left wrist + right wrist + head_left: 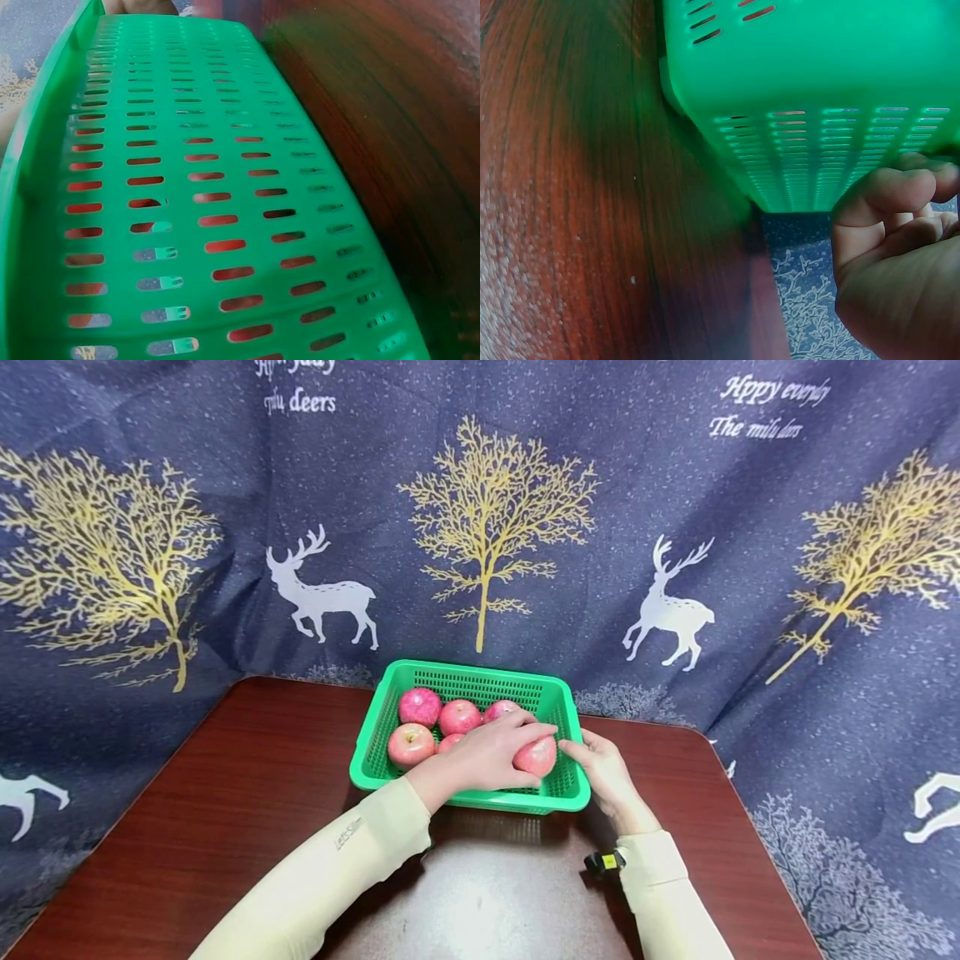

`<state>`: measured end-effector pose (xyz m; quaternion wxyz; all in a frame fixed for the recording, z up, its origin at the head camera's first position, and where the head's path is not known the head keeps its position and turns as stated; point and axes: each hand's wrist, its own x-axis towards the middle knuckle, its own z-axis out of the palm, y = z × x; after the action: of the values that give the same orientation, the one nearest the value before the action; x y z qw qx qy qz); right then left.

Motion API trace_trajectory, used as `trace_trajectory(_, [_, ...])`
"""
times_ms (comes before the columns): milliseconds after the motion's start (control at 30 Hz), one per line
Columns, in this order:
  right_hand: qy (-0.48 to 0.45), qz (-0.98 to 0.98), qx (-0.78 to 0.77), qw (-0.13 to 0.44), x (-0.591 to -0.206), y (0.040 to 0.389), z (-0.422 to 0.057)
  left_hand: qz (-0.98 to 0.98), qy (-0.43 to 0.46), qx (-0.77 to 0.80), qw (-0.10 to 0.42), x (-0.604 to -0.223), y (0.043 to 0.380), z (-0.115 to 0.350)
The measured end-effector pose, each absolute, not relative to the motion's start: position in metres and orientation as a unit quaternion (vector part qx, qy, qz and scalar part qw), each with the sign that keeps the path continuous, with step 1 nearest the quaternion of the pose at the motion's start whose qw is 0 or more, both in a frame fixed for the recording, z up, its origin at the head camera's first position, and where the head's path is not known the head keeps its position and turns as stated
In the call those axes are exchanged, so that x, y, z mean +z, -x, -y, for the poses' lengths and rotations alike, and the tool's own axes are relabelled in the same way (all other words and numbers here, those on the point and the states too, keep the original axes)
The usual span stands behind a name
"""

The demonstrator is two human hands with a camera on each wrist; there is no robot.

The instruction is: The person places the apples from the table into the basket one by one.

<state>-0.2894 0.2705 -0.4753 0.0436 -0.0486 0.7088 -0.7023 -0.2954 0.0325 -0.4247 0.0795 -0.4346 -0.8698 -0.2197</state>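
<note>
A green plastic basket (pixel 468 797) with slotted walls holds several red-pink apples (pixel 411 746). My left hand (pixel 487 752) reaches over the basket's near side and grips an apple (pixel 536 757) at the right end, fingers over its far side and thumb on the near side. Part of another apple (pixel 450 743) is hidden under this hand. At the basket's right rim, my right hand (pixel 607 772) holds the edge, its thumb on top. In the right wrist view the fingers (pixel 900 195) curl at the rim. The left wrist view shows mostly the slotted basket wall (pixel 180 187).
The basket stands on a dark red-brown wooden table (pixel 247 777), toward its back edge. Behind the table hangs a dark blue cloth (pixel 420 602) printed with yellow trees and white deer. A small black strap piece (pixel 603 862) sits at the right wrist.
</note>
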Motion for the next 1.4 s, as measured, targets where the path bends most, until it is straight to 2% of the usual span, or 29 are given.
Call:
trace_trajectory(367, [0.037, -0.704, -0.707, 0.051, -0.472, 0.288, -0.27, 0.855, 0.477, -0.2, 0.05, -0.426, 0.299, -0.041])
trace_trajectory(867, [0.031, -0.72, -0.692, 0.041, -0.472, 0.287, -0.272, 0.856, 0.474, -0.204, 0.035, -0.426, 0.297, -0.046])
trace_trajectory(1400, [0.045, -0.715, -0.697, 0.039, -0.475, 0.289, -0.273, 0.848, 0.497, -0.181, -0.026, -0.431, 0.301, -0.046])
